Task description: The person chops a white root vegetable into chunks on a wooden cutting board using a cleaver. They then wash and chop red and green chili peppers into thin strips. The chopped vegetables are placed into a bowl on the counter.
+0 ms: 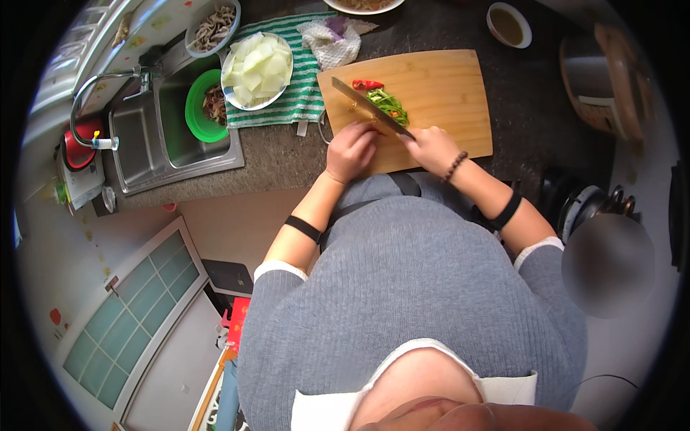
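A kitchen knife (371,106) is in my right hand (435,148), its blade slanting up and left above a wooden cutting board (447,86). My left hand (350,151) rests at the near left of the board, fingers curled and the fingertips close to the blade. Something small and reddish may be under those fingertips; the fingers hide it. Beyond the blade lie a red chili piece (367,84) and a small heap of sliced green pepper (389,103). Small pale seeds are scattered on the wood left of the blade.
Left of the board, a plate of pale green vegetable slices (257,67) stands on a green-striped towel (307,102) beside a white cloth (330,46). A green basin (197,105) sits in the steel sink (135,145). A bowl of brown liquid (508,27) stands far right.
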Available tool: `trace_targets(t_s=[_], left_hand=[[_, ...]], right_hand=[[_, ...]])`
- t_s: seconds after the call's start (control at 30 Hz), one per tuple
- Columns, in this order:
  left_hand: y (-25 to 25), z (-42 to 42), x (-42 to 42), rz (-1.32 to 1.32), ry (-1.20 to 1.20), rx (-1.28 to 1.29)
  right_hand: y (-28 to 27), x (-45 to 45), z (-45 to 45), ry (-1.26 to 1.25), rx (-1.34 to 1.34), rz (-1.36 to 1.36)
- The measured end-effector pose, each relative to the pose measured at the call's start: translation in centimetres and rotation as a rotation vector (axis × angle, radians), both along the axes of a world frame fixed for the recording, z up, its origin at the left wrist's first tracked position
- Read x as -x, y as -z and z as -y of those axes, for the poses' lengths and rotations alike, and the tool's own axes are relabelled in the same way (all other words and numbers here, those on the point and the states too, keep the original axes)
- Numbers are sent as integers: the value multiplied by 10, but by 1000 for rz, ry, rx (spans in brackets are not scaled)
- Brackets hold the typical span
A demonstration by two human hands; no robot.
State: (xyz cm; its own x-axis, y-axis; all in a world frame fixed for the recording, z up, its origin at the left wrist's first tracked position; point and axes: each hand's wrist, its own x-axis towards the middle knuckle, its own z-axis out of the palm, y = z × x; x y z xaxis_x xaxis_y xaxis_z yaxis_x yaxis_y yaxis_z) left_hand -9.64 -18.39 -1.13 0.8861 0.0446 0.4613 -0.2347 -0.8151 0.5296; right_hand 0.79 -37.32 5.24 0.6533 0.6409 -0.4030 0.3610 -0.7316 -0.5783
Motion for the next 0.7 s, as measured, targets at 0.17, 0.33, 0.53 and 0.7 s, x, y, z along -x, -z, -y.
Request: trace_targets(t_s=[0.17, 0.33, 0.53, 0.7], left_hand=[[-18, -35, -32, -107, -319, 450], [-32, -73, -89, -356, 197, 131], [-46, -64, -114, -533, 266, 128], [-58, -75, -89, -509, -32, 545]], right_hand=[[-33, -2, 48, -142, 13, 12], [-28, 8, 62, -341, 131, 71], [-17, 16, 58, -292, 146, 42], [-15, 12, 57, -127, 96, -34]])
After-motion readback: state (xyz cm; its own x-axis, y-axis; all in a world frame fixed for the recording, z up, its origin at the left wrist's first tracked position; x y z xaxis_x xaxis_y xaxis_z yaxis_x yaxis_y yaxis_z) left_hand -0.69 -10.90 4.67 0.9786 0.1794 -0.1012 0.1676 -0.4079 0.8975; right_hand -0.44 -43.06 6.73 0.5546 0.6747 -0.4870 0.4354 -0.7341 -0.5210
